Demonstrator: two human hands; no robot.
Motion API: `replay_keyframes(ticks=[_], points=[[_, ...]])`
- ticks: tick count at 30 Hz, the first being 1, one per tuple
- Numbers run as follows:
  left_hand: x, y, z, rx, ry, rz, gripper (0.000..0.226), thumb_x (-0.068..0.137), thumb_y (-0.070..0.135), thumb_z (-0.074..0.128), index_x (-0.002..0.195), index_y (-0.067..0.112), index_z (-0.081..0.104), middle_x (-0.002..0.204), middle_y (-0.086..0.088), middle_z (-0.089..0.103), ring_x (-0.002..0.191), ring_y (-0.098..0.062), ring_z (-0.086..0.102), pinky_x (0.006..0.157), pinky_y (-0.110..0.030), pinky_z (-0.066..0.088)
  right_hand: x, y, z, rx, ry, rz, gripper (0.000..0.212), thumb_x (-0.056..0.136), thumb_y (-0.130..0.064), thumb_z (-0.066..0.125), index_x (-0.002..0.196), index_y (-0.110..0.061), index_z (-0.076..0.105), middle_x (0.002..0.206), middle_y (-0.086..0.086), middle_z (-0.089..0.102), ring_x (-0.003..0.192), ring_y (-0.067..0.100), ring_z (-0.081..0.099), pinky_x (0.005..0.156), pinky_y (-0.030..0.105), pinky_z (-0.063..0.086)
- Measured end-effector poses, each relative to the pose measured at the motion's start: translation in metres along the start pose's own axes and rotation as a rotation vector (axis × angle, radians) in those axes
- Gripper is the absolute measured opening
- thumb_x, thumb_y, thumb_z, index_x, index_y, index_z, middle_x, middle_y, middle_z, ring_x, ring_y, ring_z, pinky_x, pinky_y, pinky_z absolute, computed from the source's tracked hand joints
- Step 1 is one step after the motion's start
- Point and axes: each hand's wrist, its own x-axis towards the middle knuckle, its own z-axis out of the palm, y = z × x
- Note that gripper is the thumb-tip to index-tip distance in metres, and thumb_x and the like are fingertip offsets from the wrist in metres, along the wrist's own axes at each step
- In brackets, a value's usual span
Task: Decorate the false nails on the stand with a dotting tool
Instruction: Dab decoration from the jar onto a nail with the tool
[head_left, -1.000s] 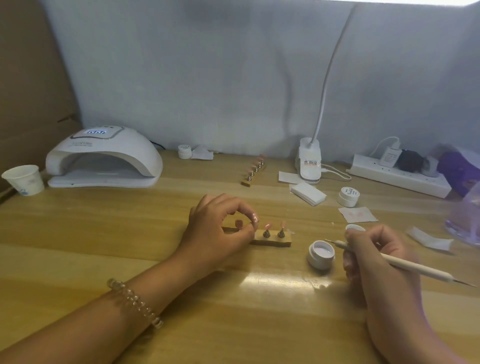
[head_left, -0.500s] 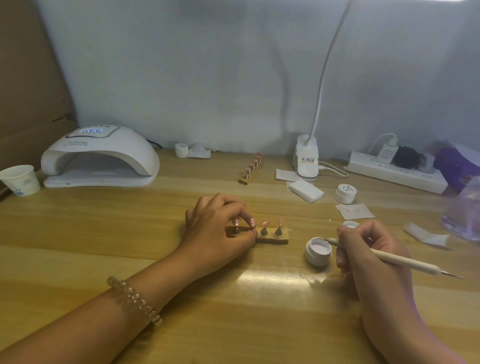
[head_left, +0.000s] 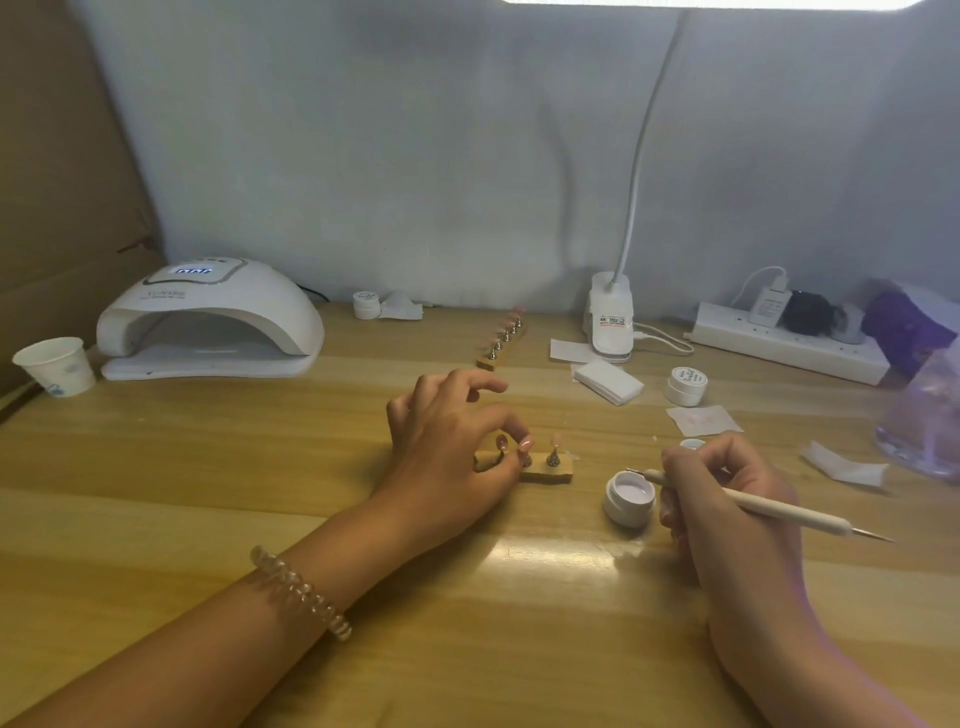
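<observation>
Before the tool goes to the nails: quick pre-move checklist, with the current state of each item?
1. Dotting tool gripped in right hand: ok.
2. Gel jar open, tool's front tip at its rim: ok.
3. Gel loaded on that tip: cannot tell.
4. Stand steadied, left hand pinches a peg on it: ok.
5. Rightmost false nail uncovered: ok.
6. Other nails on the stand clear of the left fingers: not ok, the fingers cover them.
</observation>
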Motion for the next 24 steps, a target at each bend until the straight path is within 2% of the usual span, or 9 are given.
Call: replay_keyframes(ticks=[6,10,12,15,17,18,20,24], points=[[-0.001,0.004,-0.003,0.055,0.026,0.057,0.003,0.086,0.041,0.068,0.086,0.039,0.066,0.132,0.021,0.048,0.123,-0.008,0.036,0.090,-0.028,0.015,0.000,0.000,0.001,-0.005,-0.002,-0.001,0.033,0.094,-0.029,0.063,0.068,-0.014,0.049,0.048,-0.003,0.055,0.041,0.001,0.045,0.053,0.026,0.033],[-0.003,0.006,-0.004,0.119,0.047,0.121,0.002,0.086,0.037,0.068,0.087,0.036,0.067,0.132,0.017,0.051,0.124,-0.013,0.040,0.095,-0.031,0.016,0.001,0.001,0.000,-0.004,-0.001,-0.011,0.035,0.093,-0.040,0.063,0.073,-0.011,0.055,0.048,-0.006,0.054,0.040,0.000,0.044,0.044,0.012,0.035],[-0.004,0.008,-0.006,0.156,0.060,0.171,0.003,0.084,0.033,0.070,0.086,0.034,0.068,0.130,0.012,0.055,0.122,-0.018,0.045,0.095,-0.033,0.018,0.001,0.001,0.000,-0.002,-0.012,-0.011,0.038,0.090,-0.046,0.063,0.074,-0.012,0.060,0.048,-0.007,0.053,0.041,0.001,0.043,0.043,0.011,0.033],[-0.009,0.017,-0.009,0.183,0.111,0.305,0.005,0.080,0.027,0.072,0.082,0.026,0.068,0.119,0.007,0.063,0.108,-0.020,0.054,0.088,-0.035,0.028,0.003,0.000,-0.002,0.024,-0.008,-0.009,0.038,0.086,-0.049,0.066,0.070,-0.014,0.065,0.049,-0.005,0.052,0.043,0.003,0.043,0.043,0.013,0.034],[-0.016,0.026,-0.008,0.083,0.122,0.402,0.004,0.079,0.023,0.069,0.081,0.023,0.065,0.104,0.008,0.066,0.096,-0.016,0.056,0.081,-0.036,0.041,0.007,0.000,-0.005,0.017,0.004,-0.031,0.038,0.086,-0.047,0.067,0.071,-0.013,0.066,0.049,-0.004,0.053,0.044,0.006,0.043,0.043,0.017,0.034],[-0.021,0.031,-0.006,0.008,0.090,0.408,0.004,0.079,0.023,0.066,0.082,0.023,0.063,0.097,0.011,0.064,0.092,-0.011,0.055,0.077,-0.035,0.044,0.009,0.000,-0.007,-0.003,0.008,-0.047,0.038,0.087,-0.046,0.067,0.072,-0.012,0.066,0.049,-0.004,0.053,0.044,0.007,0.043,0.044,0.019,0.034],[-0.030,0.036,-0.003,-0.116,-0.009,0.341,0.005,0.080,0.028,0.060,0.084,0.027,0.057,0.088,0.016,0.057,0.082,0.006,0.044,0.072,-0.027,0.042,0.013,0.001,-0.009,-0.040,0.011,-0.061,0.035,0.091,-0.042,0.065,0.072,-0.012,0.067,0.049,-0.004,0.055,0.043,0.007,0.044,0.048,0.024,0.035],[-0.032,0.029,0.002,-0.225,-0.160,0.265,0.007,0.087,0.029,0.060,0.086,0.030,0.053,0.084,0.017,0.054,0.071,0.001,0.046,0.060,-0.023,0.034,0.014,0.008,-0.007,-0.175,-0.056,-0.095,0.033,0.096,-0.039,0.058,0.073,-0.018,0.067,0.051,-0.001,0.060,0.046,0.005,0.049,0.058,0.031,0.037]])
